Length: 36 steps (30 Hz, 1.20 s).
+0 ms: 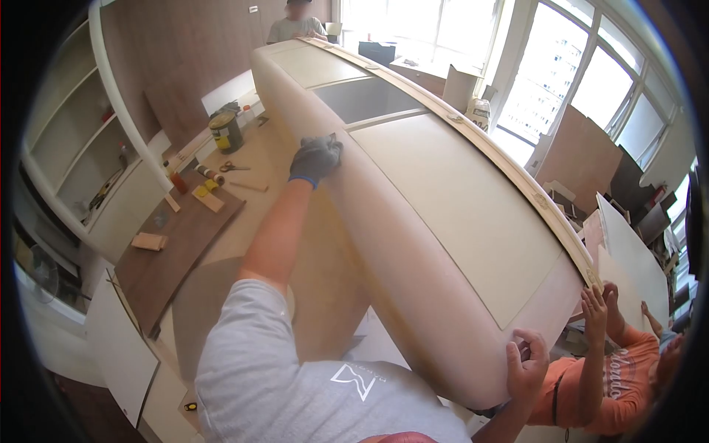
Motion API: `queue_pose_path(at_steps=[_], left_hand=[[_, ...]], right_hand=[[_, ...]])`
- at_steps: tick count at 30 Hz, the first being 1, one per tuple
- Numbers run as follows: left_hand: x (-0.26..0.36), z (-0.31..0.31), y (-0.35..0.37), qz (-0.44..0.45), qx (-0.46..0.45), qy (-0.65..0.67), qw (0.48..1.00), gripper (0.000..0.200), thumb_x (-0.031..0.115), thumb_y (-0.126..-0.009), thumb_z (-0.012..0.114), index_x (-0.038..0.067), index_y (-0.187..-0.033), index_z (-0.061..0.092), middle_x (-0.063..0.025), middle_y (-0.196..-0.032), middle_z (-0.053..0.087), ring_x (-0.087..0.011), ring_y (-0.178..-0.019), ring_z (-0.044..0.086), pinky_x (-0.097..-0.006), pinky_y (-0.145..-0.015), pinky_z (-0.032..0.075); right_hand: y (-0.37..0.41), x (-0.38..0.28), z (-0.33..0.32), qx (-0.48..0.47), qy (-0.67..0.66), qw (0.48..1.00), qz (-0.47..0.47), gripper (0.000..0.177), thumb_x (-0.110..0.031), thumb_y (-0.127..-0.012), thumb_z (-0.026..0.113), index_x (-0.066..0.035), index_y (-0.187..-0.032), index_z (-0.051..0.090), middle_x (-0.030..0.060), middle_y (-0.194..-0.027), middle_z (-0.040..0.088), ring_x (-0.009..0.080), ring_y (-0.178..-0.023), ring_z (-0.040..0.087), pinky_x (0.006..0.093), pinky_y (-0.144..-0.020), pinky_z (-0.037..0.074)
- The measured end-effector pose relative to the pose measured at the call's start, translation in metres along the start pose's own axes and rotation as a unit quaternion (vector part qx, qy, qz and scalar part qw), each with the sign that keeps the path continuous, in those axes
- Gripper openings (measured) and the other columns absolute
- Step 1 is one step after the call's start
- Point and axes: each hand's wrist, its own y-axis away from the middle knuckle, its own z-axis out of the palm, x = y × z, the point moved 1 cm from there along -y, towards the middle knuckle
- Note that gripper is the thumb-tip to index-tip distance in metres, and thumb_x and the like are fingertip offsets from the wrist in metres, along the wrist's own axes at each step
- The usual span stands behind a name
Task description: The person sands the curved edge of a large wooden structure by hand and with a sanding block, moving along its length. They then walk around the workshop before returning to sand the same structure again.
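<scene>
A long, pale piece with a thick rounded side stretches diagonally from the upper middle to the lower right. My left hand, in a dark grey glove, rests on the rounded side with its fingers curled; what lies inside them is hidden. My bare right hand is at the near right corner of the piece, with fingers and thumb bent against it. Flat beige panels and a dark grey rectangle are set in its face. A thin wooden strip runs along its far edge.
A co-worker in orange has raised hands near the strip's close end. Another person stands at the far end. A can, scissors and a brown board are at left. Leaning boards are at right.
</scene>
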Motion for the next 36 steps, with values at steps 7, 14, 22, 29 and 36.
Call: queue_pose_path(at_steps=[7,14,22,29,36], left_hand=[[-0.017,-0.029,-0.010,-0.047,-0.248,0.210,0.945,0.061,0.029,-0.094,0.070,0.003,-0.149,0.062,-0.0226,-0.144,0.067,-0.0362,-0.131,0.066,-0.0391,-0.109,0.053],[0.018,-0.038,0.017,0.258,-0.034,-0.061,0.964,0.046,0.012,-0.096,0.062,0.019,-0.141,0.070,-0.0103,-0.135,0.069,-0.0365,-0.118,0.067,-0.0469,-0.103,0.056],[0.036,-0.034,0.011,0.277,-0.068,-0.234,0.929,0.030,0.018,-0.097,0.061,0.025,-0.122,0.075,-0.0049,-0.126,0.068,-0.0360,-0.104,0.069,-0.0510,-0.090,0.057],[0.018,-0.016,-0.013,0.300,-0.010,-0.293,0.908,0.029,0.021,-0.097,0.061,0.025,-0.124,0.071,-0.0054,-0.102,0.070,-0.0309,-0.097,0.070,-0.0513,-0.077,0.057],[0.037,-0.023,0.027,0.374,0.052,-0.204,0.903,0.034,0.018,-0.094,0.062,0.025,-0.126,0.073,0.0004,-0.112,0.077,-0.0322,-0.102,0.071,-0.0470,-0.090,0.057]], right_hand=[[-0.001,0.001,-0.001,-0.008,0.020,1.000,-0.004,0.030,-0.010,-0.087,0.078,-0.001,-0.115,0.072,0.0094,-0.102,0.069,0.0212,-0.081,0.059,0.0343,-0.076,0.049],[0.001,-0.004,-0.001,-0.006,0.014,1.000,0.018,0.032,-0.009,-0.086,0.078,-0.001,-0.116,0.072,0.0101,-0.102,0.069,0.0222,-0.084,0.060,0.0358,-0.077,0.049],[0.004,-0.005,-0.002,0.002,0.006,1.000,0.019,0.033,-0.008,-0.084,0.077,-0.001,-0.117,0.072,0.0108,-0.104,0.070,0.0226,-0.083,0.060,0.0360,-0.078,0.050],[0.002,-0.004,0.000,0.007,-0.010,1.000,0.009,0.036,-0.005,-0.082,0.076,-0.001,-0.117,0.072,0.0108,-0.106,0.070,0.0223,-0.082,0.060,0.0342,-0.078,0.050],[0.003,-0.007,-0.002,0.003,-0.006,0.999,0.035,0.036,-0.005,-0.081,0.076,0.000,-0.116,0.072,0.0122,-0.109,0.072,0.0223,-0.085,0.062,0.0339,-0.081,0.051]])
